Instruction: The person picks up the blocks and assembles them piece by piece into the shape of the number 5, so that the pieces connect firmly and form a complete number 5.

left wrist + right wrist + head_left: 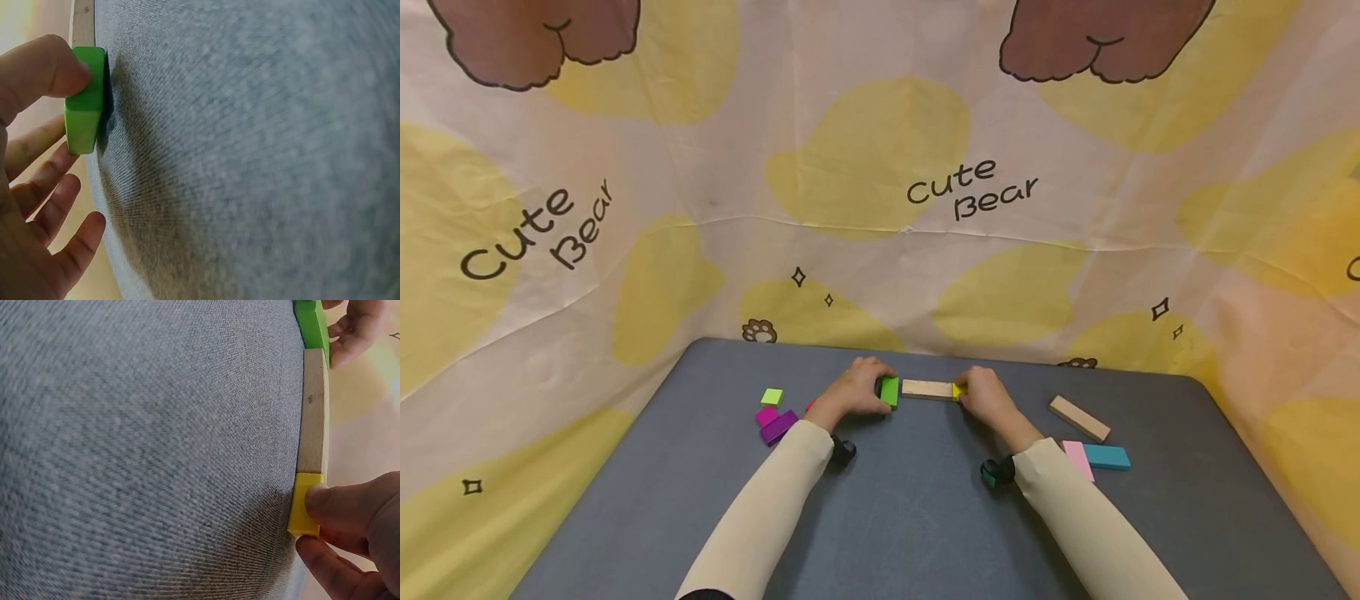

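Near the far edge of the grey table, my left hand [854,388] pinches a green block [890,392] between thumb and fingers. In the left wrist view, the thumb presses on the block's near face while the other fingers spread behind and below it. A plain wooden block [927,389] lies lengthwise just to the right of the green one. At its right end is a yellow block [304,503], which my right hand [989,398] grips with thumb and fingertips. The yellow block meets the wooden block end to end in the right wrist view.
On the left of the table [880,517] lie a lime block [772,397], a magenta block [767,417] and a purple block [778,427]. To the right are another wooden block [1079,418], a pink block [1077,459] and a blue block [1107,457]. A printed cloth [850,192] hangs behind.
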A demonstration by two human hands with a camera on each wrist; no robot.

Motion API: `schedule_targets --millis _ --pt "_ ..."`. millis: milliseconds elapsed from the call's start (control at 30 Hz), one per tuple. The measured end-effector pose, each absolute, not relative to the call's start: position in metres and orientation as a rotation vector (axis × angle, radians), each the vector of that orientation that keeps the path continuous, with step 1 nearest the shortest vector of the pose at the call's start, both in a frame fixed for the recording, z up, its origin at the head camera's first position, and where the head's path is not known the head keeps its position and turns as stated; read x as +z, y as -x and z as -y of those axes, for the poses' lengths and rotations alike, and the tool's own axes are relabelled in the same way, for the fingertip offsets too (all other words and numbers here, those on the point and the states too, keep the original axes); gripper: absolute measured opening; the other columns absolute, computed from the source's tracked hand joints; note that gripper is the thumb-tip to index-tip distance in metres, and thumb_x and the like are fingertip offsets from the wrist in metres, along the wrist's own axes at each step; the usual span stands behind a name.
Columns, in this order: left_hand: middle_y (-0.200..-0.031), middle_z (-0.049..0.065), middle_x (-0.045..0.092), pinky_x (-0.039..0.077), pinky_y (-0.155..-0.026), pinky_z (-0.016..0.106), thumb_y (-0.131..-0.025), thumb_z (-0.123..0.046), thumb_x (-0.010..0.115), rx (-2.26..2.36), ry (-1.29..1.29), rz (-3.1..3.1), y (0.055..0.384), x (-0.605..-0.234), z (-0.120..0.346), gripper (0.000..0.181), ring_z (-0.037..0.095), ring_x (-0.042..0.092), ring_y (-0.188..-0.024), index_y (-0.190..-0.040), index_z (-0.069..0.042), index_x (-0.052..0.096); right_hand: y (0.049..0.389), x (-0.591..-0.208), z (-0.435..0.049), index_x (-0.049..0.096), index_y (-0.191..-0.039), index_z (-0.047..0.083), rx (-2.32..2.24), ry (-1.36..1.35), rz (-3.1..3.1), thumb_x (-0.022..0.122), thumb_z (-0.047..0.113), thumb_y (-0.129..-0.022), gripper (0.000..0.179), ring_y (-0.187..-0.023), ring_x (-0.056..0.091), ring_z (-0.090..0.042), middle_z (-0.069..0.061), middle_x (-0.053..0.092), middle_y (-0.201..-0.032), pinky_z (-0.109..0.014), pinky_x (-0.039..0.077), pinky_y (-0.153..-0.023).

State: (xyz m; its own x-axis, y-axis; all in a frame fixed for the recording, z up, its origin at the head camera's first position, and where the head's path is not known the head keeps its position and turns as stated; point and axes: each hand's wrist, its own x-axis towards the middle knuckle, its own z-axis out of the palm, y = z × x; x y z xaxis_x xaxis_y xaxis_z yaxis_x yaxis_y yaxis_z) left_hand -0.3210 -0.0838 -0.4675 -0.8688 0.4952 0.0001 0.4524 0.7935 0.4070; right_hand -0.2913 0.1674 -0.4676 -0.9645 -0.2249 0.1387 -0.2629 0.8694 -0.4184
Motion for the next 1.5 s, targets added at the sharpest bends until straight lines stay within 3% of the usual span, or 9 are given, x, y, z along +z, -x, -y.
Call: schedule_targets --millis 1500 --pt "-0.131 0.006 0.054 0.045 -0.091 0.042 -0.076 -0.033 0.077 0.677 -0.787 -2.878 0.313 -0.467 0.089 0.058 0.024 0.045 -0.114 -0.129 -0.019 0.060 0.291 -0.467 -0.166 0.074 -0.096 -0.003 0.663 -0.398 2.938 0.069 -0.002 -0.081 0.016 -0.088 0.067 -0.032 -0.018 0.072 -0.095 -0.043 0.054 -0.076"
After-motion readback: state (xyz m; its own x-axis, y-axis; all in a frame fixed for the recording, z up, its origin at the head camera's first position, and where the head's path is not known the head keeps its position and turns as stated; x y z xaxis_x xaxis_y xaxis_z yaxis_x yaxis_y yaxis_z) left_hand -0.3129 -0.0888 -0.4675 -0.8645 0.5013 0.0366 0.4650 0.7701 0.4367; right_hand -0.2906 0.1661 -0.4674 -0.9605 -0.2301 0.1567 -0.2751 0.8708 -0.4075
